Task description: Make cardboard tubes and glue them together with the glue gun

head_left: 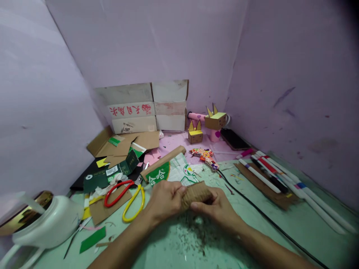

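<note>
Both of my hands are closed on a curved piece of brown cardboard (196, 195) at the middle of the table. My left hand (166, 197) grips its left end, with the thumb on top. My right hand (215, 206) holds the right end, fingers behind it and thumb in front. Just beyond lies a white and green printed sheet with a cardboard edge (168, 158). Scissors (127, 182) with one red and one yellow handle lie left of my left hand. Past my right hand rests a colourful patterned glue gun (206, 157) with a black cord (252, 201).
Cardboard scraps (140, 140) and a dark green box piece (98, 181) lie at left, near a white pot (53, 224). A printed carton panel (134, 108) leans on the wall. Small eared cardboard boxes (195, 137), a phone (234, 139) and several markers (263, 175) are at right.
</note>
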Demonstrator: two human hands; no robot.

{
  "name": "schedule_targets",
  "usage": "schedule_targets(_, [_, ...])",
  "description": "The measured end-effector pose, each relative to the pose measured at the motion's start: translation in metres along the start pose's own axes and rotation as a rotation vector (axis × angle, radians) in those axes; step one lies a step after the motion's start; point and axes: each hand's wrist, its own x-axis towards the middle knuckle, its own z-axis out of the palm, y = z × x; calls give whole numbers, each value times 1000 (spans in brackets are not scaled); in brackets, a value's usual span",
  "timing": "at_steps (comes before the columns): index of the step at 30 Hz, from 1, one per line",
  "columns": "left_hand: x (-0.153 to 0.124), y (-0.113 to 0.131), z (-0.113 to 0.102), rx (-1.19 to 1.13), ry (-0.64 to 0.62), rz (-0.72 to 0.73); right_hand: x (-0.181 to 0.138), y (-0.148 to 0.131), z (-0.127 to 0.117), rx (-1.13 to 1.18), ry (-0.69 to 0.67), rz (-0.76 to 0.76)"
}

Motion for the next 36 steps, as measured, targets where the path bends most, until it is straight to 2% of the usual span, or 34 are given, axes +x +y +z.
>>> schedule_targets(4, [-8, 2, -23, 28, -46, 97, 0, 6, -7, -29, 16, 36])
schedule_targets(6, [-19, 3, -25, 114, -52, 194, -6, 5, -14, -174, 31, -6])
schedule_targets(10, [-50, 0, -1, 319, -22, 392, -31, -8, -20, -794, 68, -248])
schedule_targets(12, [-65, -4, 14, 357, -14, 435, -43, -13, -18, -948, -16, -392])
schedule_targets(14, [-76, -6, 21, 334, -49, 391, -51, -14, -14, -985, -130, -490])
schedule_targets(16, [-80, -6, 18, 259, -115, 289, -54, -11, -10, -970, -179, -496])
schedule_targets(19, [-79, -3, 7, 138, -213, 192, -54, -4, -6, -958, -161, -431])
schedule_targets(21, [-78, -4, 5, 99, -234, 172, -54, -1, -5, -993, -156, -398])
schedule_targets(24, [-78, -11, 16, 97, -166, 229, -54, 0, -2, -1050, -150, -375])
schedule_targets(28, [-87, -24, 42, 111, 76, 422, -57, 1, 1, -1092, -125, -439])
schedule_targets(30, [-91, -26, 47, 112, 143, 406, -58, 1, 2, -1116, -135, -454])
schedule_targets(34, [-96, -21, 33, 88, 138, 322, -58, -2, 3, -1081, -186, -481])
schedule_targets(36, [-95, -17, 21, 76, 155, 344, -59, -7, 2, -1035, -185, -506])
